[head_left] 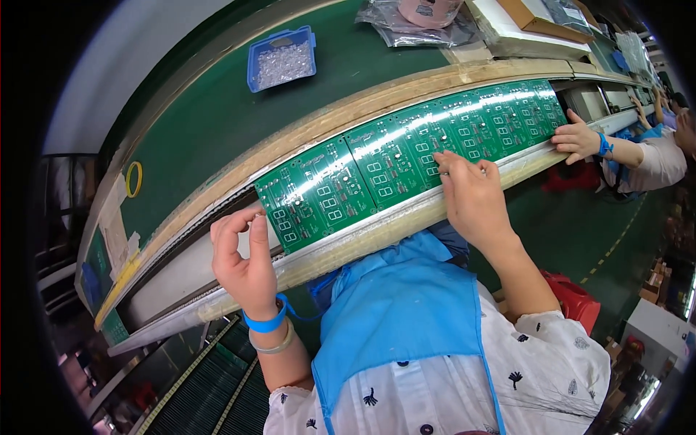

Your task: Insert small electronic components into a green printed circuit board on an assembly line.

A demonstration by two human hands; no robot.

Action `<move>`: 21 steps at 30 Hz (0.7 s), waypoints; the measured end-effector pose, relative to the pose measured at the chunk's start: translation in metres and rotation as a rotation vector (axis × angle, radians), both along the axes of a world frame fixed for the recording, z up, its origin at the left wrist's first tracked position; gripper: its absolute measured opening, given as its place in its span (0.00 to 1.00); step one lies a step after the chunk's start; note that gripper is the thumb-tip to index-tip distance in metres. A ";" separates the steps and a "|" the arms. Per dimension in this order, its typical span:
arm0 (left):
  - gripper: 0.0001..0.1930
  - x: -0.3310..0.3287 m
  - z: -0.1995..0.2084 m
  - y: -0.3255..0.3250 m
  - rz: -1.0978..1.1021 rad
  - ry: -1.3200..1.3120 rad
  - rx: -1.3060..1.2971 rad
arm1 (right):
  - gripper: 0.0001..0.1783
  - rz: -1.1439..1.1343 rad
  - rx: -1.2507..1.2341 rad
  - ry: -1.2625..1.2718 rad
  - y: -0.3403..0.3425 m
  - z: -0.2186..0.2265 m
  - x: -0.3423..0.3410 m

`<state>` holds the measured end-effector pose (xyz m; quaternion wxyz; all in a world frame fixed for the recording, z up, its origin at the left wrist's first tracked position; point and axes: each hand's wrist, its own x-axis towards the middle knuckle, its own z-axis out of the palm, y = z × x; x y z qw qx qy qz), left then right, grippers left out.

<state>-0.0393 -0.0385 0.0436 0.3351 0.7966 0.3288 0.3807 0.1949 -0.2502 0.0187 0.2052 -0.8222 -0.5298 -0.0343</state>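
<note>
A row of green circuit boards (395, 163) with white digit outlines and small parts lies along a conveyor rail in front of me. At the row's left end is my left hand (245, 254), its fingers curled and thumb close to the forefinger. Whatever is between those fingertips is too small to name. My right hand (473, 196) reaches over the front rail onto the middle of the row. Its fingers are bent together close to the board surface, and what they hold, if anything, is hidden. A blue band (264, 319) circles my left wrist.
Beyond the wooden ledge, a blue bin (283, 59) of small clear parts stands on the green bench. A yellow tape ring (133, 179) lies far left. A pink roll (429, 10) sits on plastic bags at the back. At right, a co-worker's hand (576, 138) is by the boards' end.
</note>
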 end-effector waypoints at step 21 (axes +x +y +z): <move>0.06 -0.025 -0.035 -0.016 0.182 0.161 -0.191 | 0.08 -0.338 -0.162 -0.299 -0.058 -0.012 0.101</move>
